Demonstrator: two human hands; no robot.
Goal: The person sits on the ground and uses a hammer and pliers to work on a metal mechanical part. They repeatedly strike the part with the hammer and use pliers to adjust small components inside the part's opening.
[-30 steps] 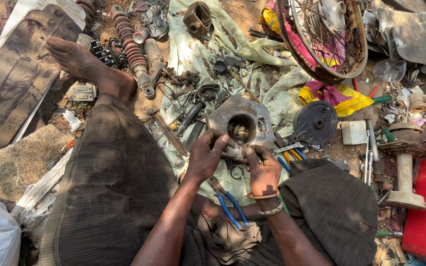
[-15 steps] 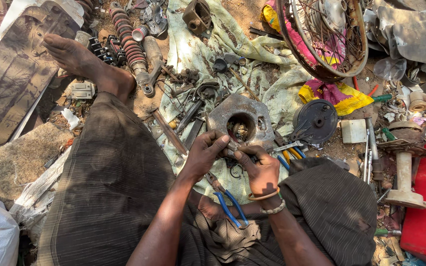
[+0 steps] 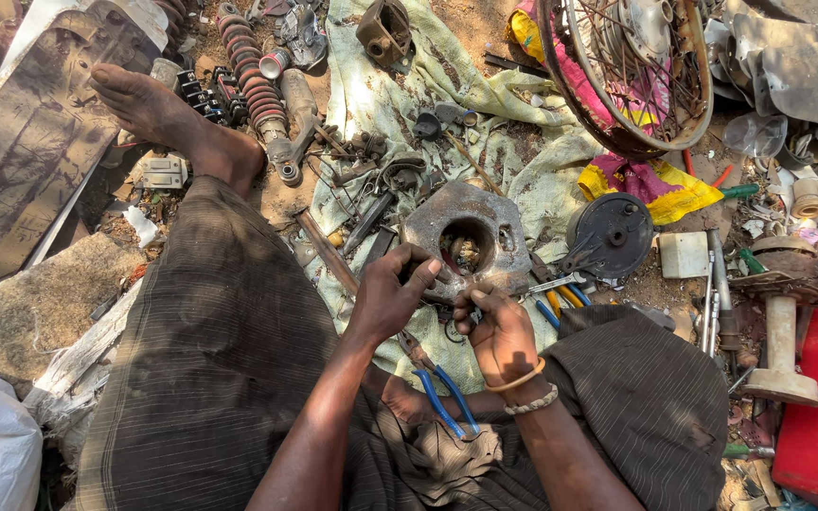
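Dusty ground littered with scrap is serving as the workbench. Blue-handled pliers are lying by the lap. The left hand is gripping the near edge of a rusty metal housing, while the right hand is pinching its lower rim. Beyond, a spoked wheel is resting on a green cloth.

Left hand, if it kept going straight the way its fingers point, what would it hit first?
Probably the rusty metal housing. The left hand already curls at its near rim, fingers aimed toward the round central opening; depth is hard to judge from above.
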